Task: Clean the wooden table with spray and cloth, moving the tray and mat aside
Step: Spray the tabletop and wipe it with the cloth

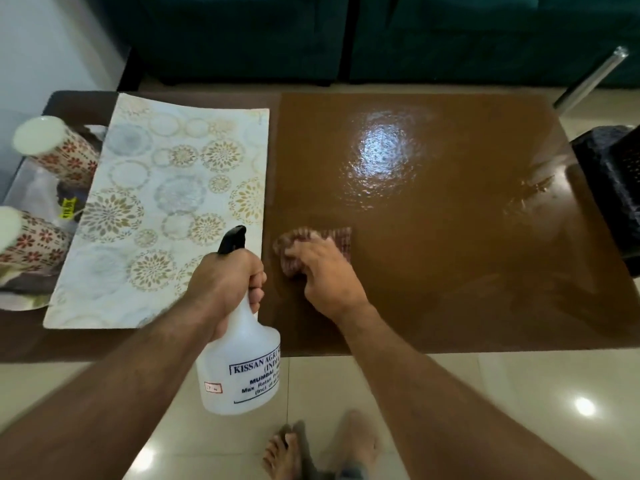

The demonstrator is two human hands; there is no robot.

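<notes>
Right hand (320, 268) presses cloth (313, 249) at frame center; left hand (225, 285) grips spray bottle (239, 358). Wipe in overlapping strokes toward wet patch (upper right), keeping off mat (166, 209).

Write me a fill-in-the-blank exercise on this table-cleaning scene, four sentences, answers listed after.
1. The left hand grips a white spray ____.
2. The right hand presses a ____ onto the table.
3. The patterned mat lies to the ____ of the cloth.
4. The bottle has a ____ nozzle.

Answers: bottle; cloth; left; black
</notes>
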